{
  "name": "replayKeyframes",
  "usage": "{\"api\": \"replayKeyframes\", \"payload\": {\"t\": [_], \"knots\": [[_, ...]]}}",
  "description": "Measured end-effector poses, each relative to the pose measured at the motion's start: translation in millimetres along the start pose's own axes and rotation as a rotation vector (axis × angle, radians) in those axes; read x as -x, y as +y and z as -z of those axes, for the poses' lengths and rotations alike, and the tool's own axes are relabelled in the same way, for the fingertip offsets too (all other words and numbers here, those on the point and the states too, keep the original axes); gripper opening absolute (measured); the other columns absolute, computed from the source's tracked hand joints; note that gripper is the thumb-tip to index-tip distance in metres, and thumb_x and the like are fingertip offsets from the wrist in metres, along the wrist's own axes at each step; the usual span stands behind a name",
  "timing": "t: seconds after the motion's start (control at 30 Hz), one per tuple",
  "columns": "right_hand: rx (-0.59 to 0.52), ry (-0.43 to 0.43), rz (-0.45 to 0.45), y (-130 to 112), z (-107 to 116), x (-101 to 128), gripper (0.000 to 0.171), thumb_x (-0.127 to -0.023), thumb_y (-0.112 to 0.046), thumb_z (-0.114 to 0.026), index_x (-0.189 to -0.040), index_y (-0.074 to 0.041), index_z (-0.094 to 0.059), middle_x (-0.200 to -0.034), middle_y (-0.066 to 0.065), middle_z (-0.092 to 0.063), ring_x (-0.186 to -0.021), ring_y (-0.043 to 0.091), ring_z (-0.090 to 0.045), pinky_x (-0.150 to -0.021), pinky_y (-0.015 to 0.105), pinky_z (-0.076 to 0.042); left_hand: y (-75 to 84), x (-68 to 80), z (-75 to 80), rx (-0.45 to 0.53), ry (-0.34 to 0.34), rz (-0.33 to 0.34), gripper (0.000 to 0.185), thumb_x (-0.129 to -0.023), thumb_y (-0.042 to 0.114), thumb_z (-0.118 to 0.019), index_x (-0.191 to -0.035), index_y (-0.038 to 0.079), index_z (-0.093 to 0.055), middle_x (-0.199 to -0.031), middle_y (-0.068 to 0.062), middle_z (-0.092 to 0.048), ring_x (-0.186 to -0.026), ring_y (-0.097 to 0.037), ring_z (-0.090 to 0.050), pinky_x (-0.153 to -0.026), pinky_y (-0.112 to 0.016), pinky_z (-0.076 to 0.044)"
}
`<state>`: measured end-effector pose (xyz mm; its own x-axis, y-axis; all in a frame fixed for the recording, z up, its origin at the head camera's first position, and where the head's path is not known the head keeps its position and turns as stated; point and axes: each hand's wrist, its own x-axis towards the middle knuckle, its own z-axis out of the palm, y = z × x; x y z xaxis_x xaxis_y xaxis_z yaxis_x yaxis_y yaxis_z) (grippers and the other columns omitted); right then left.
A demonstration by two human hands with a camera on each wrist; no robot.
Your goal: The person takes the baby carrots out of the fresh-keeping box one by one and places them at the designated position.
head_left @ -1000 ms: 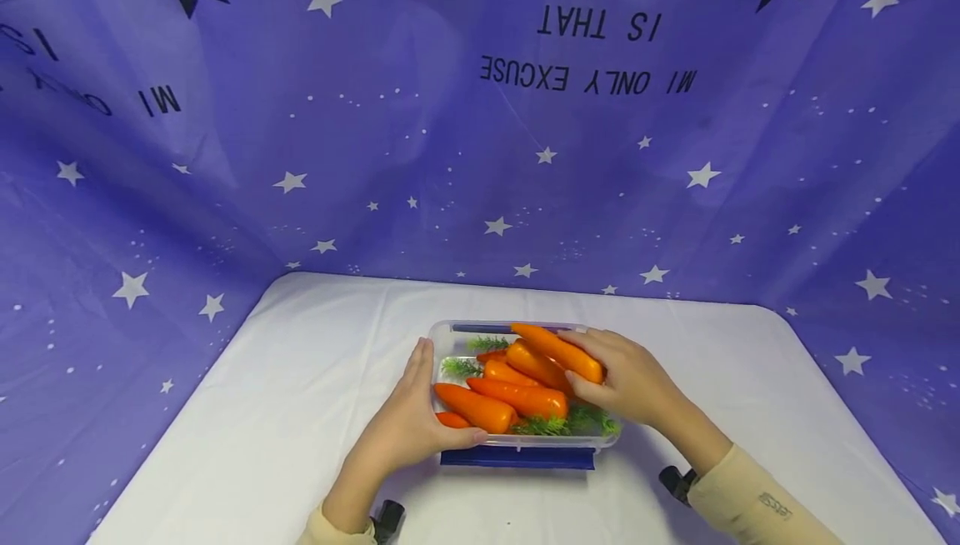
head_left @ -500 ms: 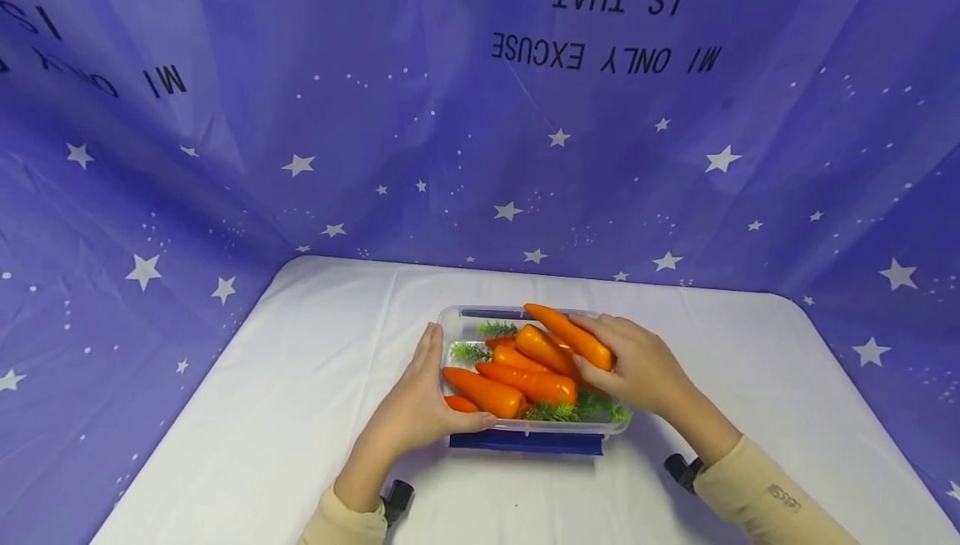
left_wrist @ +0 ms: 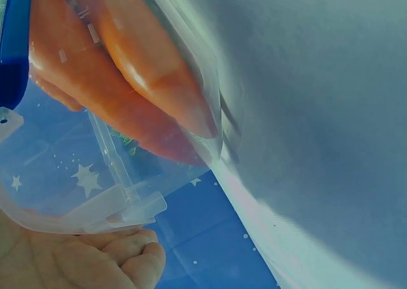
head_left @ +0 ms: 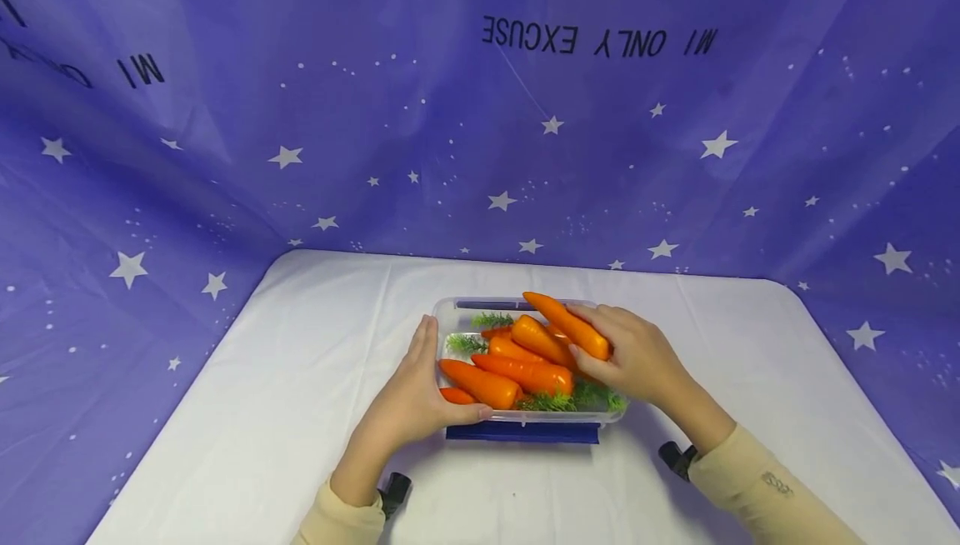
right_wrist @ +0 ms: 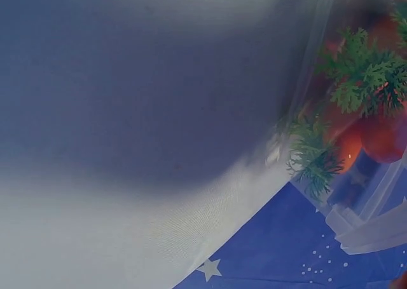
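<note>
A clear plastic box (head_left: 448, 312) with a blue clip along its near side sits on the white table (head_left: 300, 378), filled with several orange carrots with green tops (head_left: 517, 374). My left hand (head_left: 416, 399) lies against the box's left end, fingers straight along the wall and thumb along the near edge. My right hand (head_left: 633, 357) grips the topmost carrot (head_left: 567, 325), which lies slantwise over the box's right side. The left wrist view shows the box wall (left_wrist: 108, 194) and carrot tips (left_wrist: 152, 79) close up. Green carrot leaves (right_wrist: 356, 86) show through the box wall in the right wrist view.
A purple cloth with white stars (head_left: 480, 128) and printed black letters closes off the back and both sides of the table. The white tablecloth spreads out to the left, right and behind the box.
The view has shifted slightly. Both hands keep their places at the box, the right hand still round the top carrot.
</note>
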<state>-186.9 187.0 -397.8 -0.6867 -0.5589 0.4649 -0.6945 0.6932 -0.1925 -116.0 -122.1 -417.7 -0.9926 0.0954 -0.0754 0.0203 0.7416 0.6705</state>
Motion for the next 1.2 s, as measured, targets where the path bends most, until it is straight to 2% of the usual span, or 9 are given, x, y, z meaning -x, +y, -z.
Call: {"api": "replayKeyframes", "payload": {"t": [0.27,0.37,0.43,0.53,0.67,0.73,0.9,1.2], "knots": [[0.018,0.006,-0.010,2.0,0.9,3.3,0.057,-0.082,-0.039,-0.066,-0.134,-0.022,-0.054,-0.101,-0.008,-0.066,-0.072,0.006,-0.049,-0.058,0.023,-0.043,-0.2,-0.9,0.4,-0.003,-0.017,0.001,0.143,-0.051,0.079,-0.071,-0.152,0.017,0.008,-0.160,-0.001,0.009,-0.148,-0.021,-0.005,-0.117,-0.048,-0.021],[0.017,0.017,-0.013,2.6,2.0,3.6,0.056,-0.082,-0.038,-0.066,-0.134,-0.022,-0.054,-0.092,-0.009,-0.064,-0.069,0.006,-0.047,-0.056,0.022,-0.041,0.2,-1.0,0.8,-0.012,-0.016,-0.002,0.144,-0.050,0.080,-0.071,-0.152,0.017,0.009,-0.160,-0.001,0.009,-0.148,-0.021,-0.005,-0.117,-0.047,-0.021],[0.016,0.026,-0.019,3.4,3.7,3.8,0.055,-0.081,-0.037,-0.067,-0.133,-0.023,-0.055,-0.080,-0.011,-0.057,-0.065,0.005,-0.044,-0.053,0.021,-0.039,0.6,-1.4,0.8,-0.014,-0.015,-0.002,0.144,-0.050,0.079,-0.071,-0.152,0.017,0.008,-0.160,-0.002,0.009,-0.148,-0.021,-0.005,-0.116,-0.047,-0.022],[0.004,0.001,-0.067,3.7,7.5,4.9,0.055,-0.081,-0.037,-0.067,-0.133,-0.025,-0.054,-0.073,-0.012,-0.049,-0.061,0.004,-0.039,-0.051,0.019,-0.034,1.1,-1.1,1.1,-0.009,-0.013,0.004,0.142,-0.052,0.078,-0.072,-0.153,0.018,0.008,-0.160,-0.001,0.008,-0.148,-0.021,-0.006,-0.116,-0.048,-0.023],[0.015,0.013,-0.099,7.0,12.8,8.5,0.055,-0.081,-0.037,-0.068,-0.133,-0.024,-0.055,-0.081,-0.011,-0.057,-0.063,0.004,-0.041,-0.052,0.020,-0.035,0.7,-1.0,0.1,-0.008,-0.012,0.012,0.141,-0.052,0.080,-0.070,-0.152,0.020,0.008,-0.160,0.000,0.007,-0.148,-0.021,-0.006,-0.116,-0.049,-0.023],[0.030,0.052,-0.082,10.4,14.8,10.2,0.054,-0.080,-0.036,-0.068,-0.131,-0.022,-0.057,-0.084,-0.010,-0.059,-0.063,0.005,-0.040,-0.052,0.020,-0.034,0.3,-1.4,-0.4,-0.009,-0.013,0.016,0.141,-0.051,0.081,-0.069,-0.152,0.021,0.009,-0.160,0.000,0.008,-0.148,-0.020,-0.006,-0.116,-0.049,-0.023],[0.072,0.110,-0.092,18.2,19.7,13.2,0.054,-0.079,-0.035,-0.068,-0.130,-0.020,-0.058,-0.083,-0.008,-0.060,-0.061,0.006,-0.038,-0.049,0.020,-0.032,-1.0,-2.8,0.0,-0.014,-0.009,0.004,0.142,-0.051,0.080,-0.070,-0.153,0.018,0.008,-0.160,-0.002,0.007,-0.148,-0.021,-0.005,-0.116,-0.049,-0.022],[0.141,0.116,-0.216,36.0,24.3,24.2,0.053,-0.079,-0.036,-0.067,-0.129,-0.019,-0.058,-0.081,-0.004,-0.060,-0.060,0.010,-0.041,-0.048,0.023,-0.031,-0.5,-1.9,0.0,-0.008,-0.018,0.002,0.142,-0.052,0.079,-0.071,-0.152,0.018,0.009,-0.160,-0.002,0.008,-0.148,-0.022,-0.005,-0.116,-0.049,-0.021]]}}
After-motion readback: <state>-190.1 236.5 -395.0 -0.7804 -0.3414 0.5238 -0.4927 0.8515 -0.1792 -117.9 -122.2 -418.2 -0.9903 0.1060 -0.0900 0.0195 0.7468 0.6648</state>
